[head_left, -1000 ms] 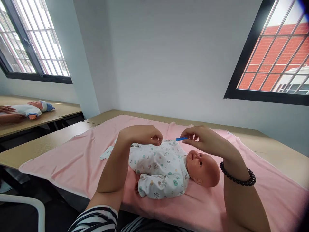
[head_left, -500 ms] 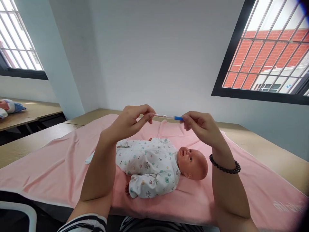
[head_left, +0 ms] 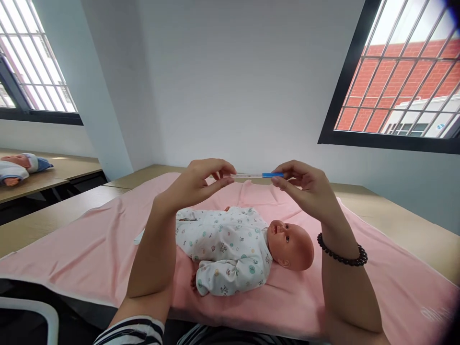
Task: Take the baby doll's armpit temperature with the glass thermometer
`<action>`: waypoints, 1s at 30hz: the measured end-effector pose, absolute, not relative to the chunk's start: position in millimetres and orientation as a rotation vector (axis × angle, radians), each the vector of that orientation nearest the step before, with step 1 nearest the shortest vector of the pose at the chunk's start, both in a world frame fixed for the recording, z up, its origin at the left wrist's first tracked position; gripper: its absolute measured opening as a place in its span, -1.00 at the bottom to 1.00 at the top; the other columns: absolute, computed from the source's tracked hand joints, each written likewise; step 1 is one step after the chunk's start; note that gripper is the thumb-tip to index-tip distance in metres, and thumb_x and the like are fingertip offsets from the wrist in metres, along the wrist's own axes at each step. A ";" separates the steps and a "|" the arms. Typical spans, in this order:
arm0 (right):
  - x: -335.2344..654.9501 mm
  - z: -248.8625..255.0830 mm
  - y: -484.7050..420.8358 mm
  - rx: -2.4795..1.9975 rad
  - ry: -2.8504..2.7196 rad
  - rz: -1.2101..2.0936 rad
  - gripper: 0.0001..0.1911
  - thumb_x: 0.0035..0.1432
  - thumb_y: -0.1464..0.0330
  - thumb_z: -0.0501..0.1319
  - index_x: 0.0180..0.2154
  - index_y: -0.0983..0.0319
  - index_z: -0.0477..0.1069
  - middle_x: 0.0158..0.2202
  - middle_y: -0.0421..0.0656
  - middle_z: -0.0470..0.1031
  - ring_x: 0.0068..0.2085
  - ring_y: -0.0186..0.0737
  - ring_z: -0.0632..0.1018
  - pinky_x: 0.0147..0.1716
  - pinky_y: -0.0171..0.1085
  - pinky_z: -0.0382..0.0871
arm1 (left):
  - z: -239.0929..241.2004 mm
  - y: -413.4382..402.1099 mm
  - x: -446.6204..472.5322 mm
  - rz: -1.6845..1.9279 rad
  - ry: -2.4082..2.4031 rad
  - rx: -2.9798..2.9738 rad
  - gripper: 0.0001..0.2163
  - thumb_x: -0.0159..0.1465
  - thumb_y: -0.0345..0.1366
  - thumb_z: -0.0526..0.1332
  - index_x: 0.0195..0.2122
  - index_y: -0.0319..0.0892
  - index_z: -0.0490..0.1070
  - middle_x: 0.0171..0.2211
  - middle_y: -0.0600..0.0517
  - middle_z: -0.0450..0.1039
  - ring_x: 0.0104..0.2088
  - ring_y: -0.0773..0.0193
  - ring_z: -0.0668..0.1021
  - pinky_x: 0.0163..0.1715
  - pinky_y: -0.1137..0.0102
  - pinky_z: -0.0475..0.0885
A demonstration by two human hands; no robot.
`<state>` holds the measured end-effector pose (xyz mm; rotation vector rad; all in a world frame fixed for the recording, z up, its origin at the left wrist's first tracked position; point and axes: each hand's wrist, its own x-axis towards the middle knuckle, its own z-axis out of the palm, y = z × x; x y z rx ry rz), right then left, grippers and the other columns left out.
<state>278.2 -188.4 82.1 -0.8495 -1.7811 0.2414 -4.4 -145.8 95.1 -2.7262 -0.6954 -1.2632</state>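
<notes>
A thin glass thermometer with a blue end is held level in the air between both hands. My left hand pinches its clear tip and my right hand pinches the blue end. A black bead bracelet circles my right wrist. Below the hands a baby doll in a white patterned sleepsuit lies on its back, head to the right, on a pink blanket.
The blanket covers a wooden table set against a white wall. Another doll lies on a second table at the far left. Barred windows flank the corner. A white chair edge shows at bottom left.
Both hands lifted the thermometer from just above the doll's chest to well above it, keeping it level. The view shifted slightly, and the other person's hand near the far doll is out of sight.
</notes>
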 end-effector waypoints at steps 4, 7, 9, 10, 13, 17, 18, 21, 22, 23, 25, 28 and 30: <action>283.9 81.2 -179.5 -0.892 -1.712 0.203 -0.72 0.15 0.12 0.41 -0.23 0.18 0.58 -0.32 -0.13 0.55 -0.25 -0.17 0.57 -0.26 -0.19 0.55 | 95.7 -129.8 -15.3 -1.247 -0.944 -2.676 -0.53 0.39 -0.05 0.19 0.30 0.01 0.29 -0.18 0.03 0.61 -0.28 0.26 0.61 -0.24 0.37 0.54; 288.7 80.7 -175.9 -0.927 -1.690 0.217 -0.70 0.13 0.10 0.42 -0.30 0.20 0.57 -0.35 -0.12 0.57 -0.27 -0.13 0.61 -0.27 -0.17 0.56 | 93.8 -107.0 -31.2 -1.288 -1.236 -2.520 -0.24 0.37 0.00 0.18 0.50 0.05 -0.17 -0.17 0.01 0.63 -0.37 0.23 0.61 -0.27 0.34 0.52; 291.2 79.9 -174.3 -0.939 -1.688 0.220 -0.69 0.12 0.10 0.43 -0.32 0.21 0.56 -0.36 -0.11 0.59 -0.28 -0.11 0.63 -0.28 -0.16 0.56 | 90.7 -93.0 -42.3 -1.061 -1.542 -2.464 -0.10 0.34 0.03 0.18 0.51 -0.02 -0.42 -0.18 -0.02 0.64 -0.36 0.17 0.62 -0.26 0.30 0.50; 292.1 79.4 -173.5 -0.941 -1.691 0.220 -0.69 0.12 0.10 0.43 -0.32 0.21 0.56 -0.36 -0.10 0.60 -0.27 -0.09 0.64 -0.28 -0.16 0.56 | 88.8 -87.7 -47.2 -0.869 -1.714 -2.466 -0.03 0.32 0.05 0.19 0.50 -0.08 -0.51 -0.19 -0.04 0.65 -0.34 0.14 0.64 -0.25 0.28 0.50; 293.5 78.0 -171.9 -0.949 -1.705 0.219 -0.68 0.11 0.09 0.43 -0.29 0.20 0.57 -0.34 -0.09 0.61 -0.26 -0.06 0.66 -0.30 -0.16 0.57 | 83.6 -80.6 -56.8 -0.222 -2.083 -2.596 0.14 0.23 0.14 0.24 0.46 -0.20 -0.65 -0.19 -0.10 0.66 -0.25 0.05 0.65 -0.23 0.26 0.48; 294.1 76.8 -170.8 -0.987 -1.717 0.204 -0.69 0.12 0.08 0.42 -0.27 0.18 0.58 -0.34 -0.10 0.61 -0.26 -0.06 0.66 -0.29 -0.14 0.58 | 81.2 -86.9 -56.5 -0.081 -1.956 -2.796 0.14 0.20 0.26 0.19 0.47 -0.11 -0.64 -0.11 -0.06 0.65 -0.12 0.06 0.63 -0.18 0.29 0.46; 294.3 76.4 -170.5 -0.996 -1.720 0.203 -0.70 0.12 0.08 0.42 -0.27 0.17 0.58 -0.35 -0.11 0.61 -0.26 -0.06 0.65 -0.29 -0.13 0.58 | 81.6 -89.7 -54.6 -0.134 -1.903 -2.808 0.13 0.20 0.28 0.18 0.47 -0.09 -0.63 -0.06 -0.06 0.64 -0.09 0.06 0.62 -0.16 0.30 0.45; 295.4 74.8 -168.8 -1.002 -1.722 0.206 -0.71 0.13 0.07 0.42 -0.26 0.14 0.58 -0.35 -0.12 0.60 -0.28 -0.07 0.64 -0.30 -0.12 0.56 | 83.2 -97.4 -48.2 -0.134 -1.881 -2.822 0.15 0.18 0.28 0.19 0.46 -0.08 -0.64 -0.01 -0.07 0.61 -0.07 0.05 0.60 -0.15 0.29 0.45; 296.0 74.1 -168.0 -1.006 -1.722 0.209 -0.71 0.13 0.06 0.41 -0.26 0.13 0.58 -0.36 -0.12 0.60 -0.28 -0.07 0.64 -0.30 -0.11 0.56 | 83.4 -98.9 -46.6 -0.097 -1.900 -2.820 0.16 0.17 0.28 0.20 0.46 -0.08 -0.65 -0.03 -0.06 0.62 -0.09 0.05 0.61 -0.16 0.28 0.45; 296.9 73.3 -166.9 -1.012 -1.720 0.212 -0.71 0.13 0.06 0.41 -0.25 0.12 0.58 -0.36 -0.13 0.60 -0.28 -0.06 0.64 -0.30 -0.10 0.56 | 83.3 -99.7 -45.4 -0.071 -1.914 -2.818 0.16 0.17 0.28 0.20 0.46 -0.09 -0.67 -0.06 -0.06 0.63 -0.11 0.04 0.61 -0.17 0.27 0.45; 299.1 71.7 -164.6 -1.026 -1.715 0.211 -0.71 0.13 0.04 0.40 -0.23 0.09 0.58 -0.35 -0.13 0.60 -0.28 -0.06 0.63 -0.28 -0.07 0.55 | 82.3 -99.1 -44.7 -0.072 -1.914 -2.816 0.15 0.19 0.26 0.20 0.46 -0.09 -0.67 -0.09 -0.05 0.63 -0.12 0.04 0.61 -0.18 0.26 0.45; 302.6 69.9 -161.6 -1.027 -1.717 0.196 -0.72 0.15 0.04 0.39 -0.20 0.06 0.56 -0.35 -0.14 0.58 -0.30 -0.06 0.62 -0.25 -0.02 0.55 | 79.8 -95.6 -46.2 -0.096 -1.917 -2.804 0.13 0.19 0.22 0.22 0.47 -0.06 -0.62 -0.05 -0.06 0.62 -0.07 0.02 0.60 -0.15 0.26 0.44; 303.7 69.6 -160.8 -1.016 -1.724 0.184 -0.73 0.16 0.05 0.38 -0.19 0.04 0.55 -0.36 -0.15 0.57 -0.30 -0.06 0.61 -0.24 -0.01 0.54 | 78.9 -94.2 -46.8 -0.083 -1.937 -2.798 0.13 0.18 0.23 0.23 0.48 -0.05 -0.59 -0.02 -0.07 0.62 -0.04 0.01 0.60 -0.12 0.25 0.44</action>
